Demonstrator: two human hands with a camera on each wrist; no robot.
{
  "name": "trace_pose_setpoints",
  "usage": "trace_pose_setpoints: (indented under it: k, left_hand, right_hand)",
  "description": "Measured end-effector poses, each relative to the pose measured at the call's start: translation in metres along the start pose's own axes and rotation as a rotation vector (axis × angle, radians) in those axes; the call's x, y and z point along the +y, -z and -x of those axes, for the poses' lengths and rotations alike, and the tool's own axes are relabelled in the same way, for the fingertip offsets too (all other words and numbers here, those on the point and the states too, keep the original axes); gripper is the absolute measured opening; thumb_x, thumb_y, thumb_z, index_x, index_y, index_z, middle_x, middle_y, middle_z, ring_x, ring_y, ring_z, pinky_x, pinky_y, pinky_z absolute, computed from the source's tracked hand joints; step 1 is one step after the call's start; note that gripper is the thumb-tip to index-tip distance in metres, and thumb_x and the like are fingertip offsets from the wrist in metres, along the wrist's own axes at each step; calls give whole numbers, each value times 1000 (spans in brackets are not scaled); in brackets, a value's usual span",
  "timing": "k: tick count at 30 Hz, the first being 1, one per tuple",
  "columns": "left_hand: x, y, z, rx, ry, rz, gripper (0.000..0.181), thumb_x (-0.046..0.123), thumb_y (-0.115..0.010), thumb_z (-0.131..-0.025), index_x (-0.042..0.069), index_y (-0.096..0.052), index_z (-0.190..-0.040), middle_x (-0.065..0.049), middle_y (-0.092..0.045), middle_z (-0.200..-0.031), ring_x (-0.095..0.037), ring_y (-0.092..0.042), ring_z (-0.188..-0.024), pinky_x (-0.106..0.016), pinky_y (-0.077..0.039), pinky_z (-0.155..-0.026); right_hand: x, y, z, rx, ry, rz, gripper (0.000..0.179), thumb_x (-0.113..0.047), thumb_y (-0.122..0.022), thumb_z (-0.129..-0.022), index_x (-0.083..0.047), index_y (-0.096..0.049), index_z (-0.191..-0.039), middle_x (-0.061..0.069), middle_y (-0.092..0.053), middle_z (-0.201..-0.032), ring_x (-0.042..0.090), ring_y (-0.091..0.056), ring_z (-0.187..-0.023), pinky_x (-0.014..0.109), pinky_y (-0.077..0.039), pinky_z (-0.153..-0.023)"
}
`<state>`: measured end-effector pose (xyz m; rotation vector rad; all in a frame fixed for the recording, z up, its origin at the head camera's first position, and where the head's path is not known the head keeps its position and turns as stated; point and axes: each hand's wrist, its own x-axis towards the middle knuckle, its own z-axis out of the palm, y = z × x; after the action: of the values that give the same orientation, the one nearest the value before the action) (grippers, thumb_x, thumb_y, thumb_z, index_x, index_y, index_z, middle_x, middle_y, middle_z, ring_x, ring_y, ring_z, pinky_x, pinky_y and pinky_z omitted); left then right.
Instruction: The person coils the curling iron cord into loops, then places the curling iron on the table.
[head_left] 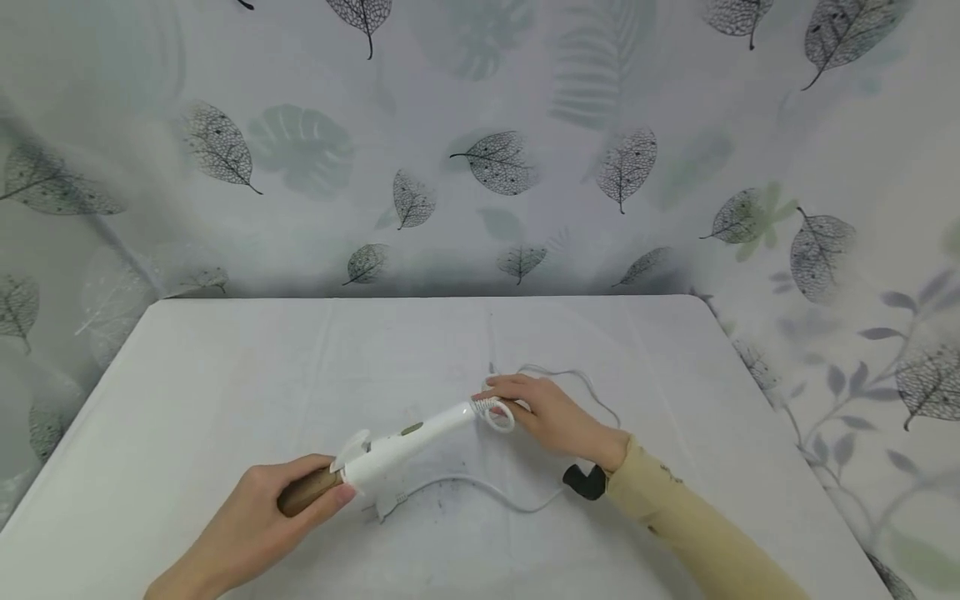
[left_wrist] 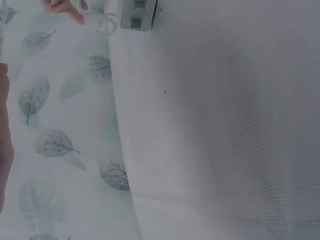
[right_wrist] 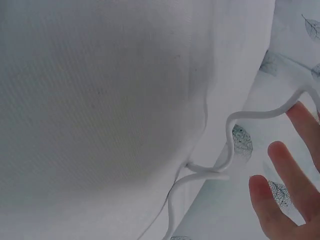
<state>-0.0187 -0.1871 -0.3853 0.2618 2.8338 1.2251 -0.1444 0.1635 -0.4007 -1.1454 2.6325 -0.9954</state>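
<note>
A white curling iron [head_left: 412, 442] with a golden-brown barrel [head_left: 307, 492] is held at a slant over the white table. My left hand [head_left: 258, 508] grips the barrel, thumb along its near side; the barrel's far end is covered by the palm. At the handle's other end, my right hand [head_left: 551, 412] holds the white power cord [head_left: 498, 417] beside its ribbed sleeve. In the right wrist view the cord [right_wrist: 260, 114] bends in waves up to the fingers [right_wrist: 285, 170], several of them spread. The thumb's hold there is mostly hidden.
The cord's plug [head_left: 386, 504] lies near the handle, with a length of cord running right from it. A black piece [head_left: 585, 481] sits under the right wrist. Behind the table [head_left: 225, 358] hangs a leaf-patterned cloth [head_left: 435, 100].
</note>
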Motion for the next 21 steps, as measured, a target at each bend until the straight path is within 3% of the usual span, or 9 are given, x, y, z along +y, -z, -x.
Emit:
trace_pose_setpoints:
  k: [7,9,12,14,16,19,21]
  left_hand:
    - [0,-4,-4,-50,-87,15,28,36,-74,-91,19,-74,-113,12,-74,-103,4,-62,-80,-22,-52,-67]
    - [0,-5,-5,-64,-119,7,28,38,-74,-91,20,-74,-113,15,-73,-98,5,-60,-77,-21,-50,-65]
    - [0,-8,-7,-73,-174,-23,28,40,-73,-90,22,-74,-112,19,-70,-92,5,-56,-72,-20,-48,-63]
    - [0,-9,-7,-72,-201,-39,28,41,-74,-90,22,-75,-111,20,-70,-91,5,-54,-70,-20,-47,-62]
    - [0,-11,-8,-77,-211,-61,29,42,-73,-90,21,-75,-110,21,-69,-90,6,-53,-70,-19,-46,-61]
    - [0,-13,-10,-85,-195,-87,25,46,-71,-91,25,-74,-104,25,-64,-80,7,-50,-65,-18,-44,-59]
    - [0,-15,-11,-93,-185,-107,19,49,-69,-92,31,-70,-96,26,-56,-70,7,-45,-60,-18,-42,-56]
  right_hand:
    - [2,8,-8,-76,34,-70,17,-14,-61,-100,-10,-73,-112,7,-72,-121,26,-60,-125,44,-34,-115]
    - [0,8,-11,-106,48,-82,16,-16,-63,-99,-9,-74,-107,6,-74,-110,21,-69,-109,41,-31,-117]
    - [-2,9,-16,-145,78,-94,12,-17,-65,-97,-9,-73,-98,-5,-73,-84,10,-71,-83,35,-31,-117]
    - [-3,10,-18,-156,82,-79,11,-19,-66,-97,-11,-73,-93,-8,-67,-74,7,-66,-71,29,-42,-108]
    - [-6,11,-20,-158,84,-62,13,-19,-66,-97,-11,-73,-90,-8,-63,-67,7,-62,-65,23,-50,-90]
    - [-11,12,-23,-144,98,-32,14,-21,-68,-97,-12,-73,-88,-8,-57,-61,2,-50,-57,18,-44,-62]
    - [-14,12,-24,-135,113,-11,14,-23,-68,-96,-13,-74,-88,-11,-52,-59,-4,-44,-55,16,-39,-57]
